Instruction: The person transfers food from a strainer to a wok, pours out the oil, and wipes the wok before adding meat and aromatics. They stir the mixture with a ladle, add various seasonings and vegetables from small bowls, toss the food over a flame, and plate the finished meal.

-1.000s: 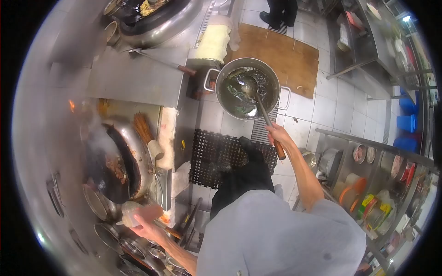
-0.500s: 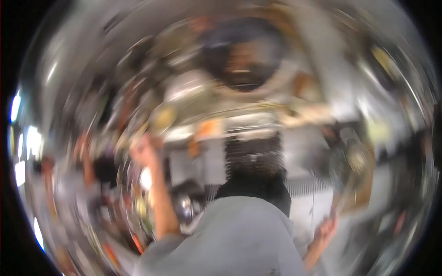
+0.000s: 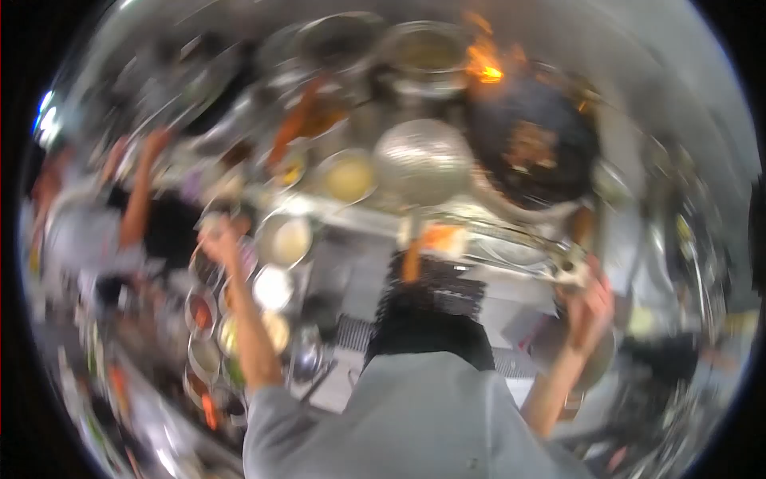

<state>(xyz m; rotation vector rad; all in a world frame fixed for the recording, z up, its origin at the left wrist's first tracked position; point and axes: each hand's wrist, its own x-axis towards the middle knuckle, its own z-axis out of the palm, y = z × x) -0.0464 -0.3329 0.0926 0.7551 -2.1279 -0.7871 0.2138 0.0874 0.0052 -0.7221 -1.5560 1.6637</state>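
My left hand [image 3: 219, 239] is reached out over a group of ingredient bowls at the left; its fingers are blurred, and what they hold, if anything, cannot be made out. At the right, my right hand [image 3: 592, 302] is closed, with fingers wrapped round something blurred near a light-coloured cloth or handle [image 3: 568, 267]. Beyond it sits a dark wok [image 3: 558, 152] with brown food [image 3: 531, 146] inside. Flames [image 3: 485, 64] rise at the wok's far left edge.
A hammered metal pan [image 3: 423, 160] is left of the wok. Pots [image 3: 423, 56] stand behind. A bowl of yellow liquid [image 3: 348, 177] and a white-filled bowl [image 3: 286, 239] are nearer. Another person [image 3: 104, 231] works at the far left.
The view has shifted, so the wok appears farther right. Flames now show beside it. My right hand has risen from low down, where a ladle-like tool was near it, towards the stove edge.
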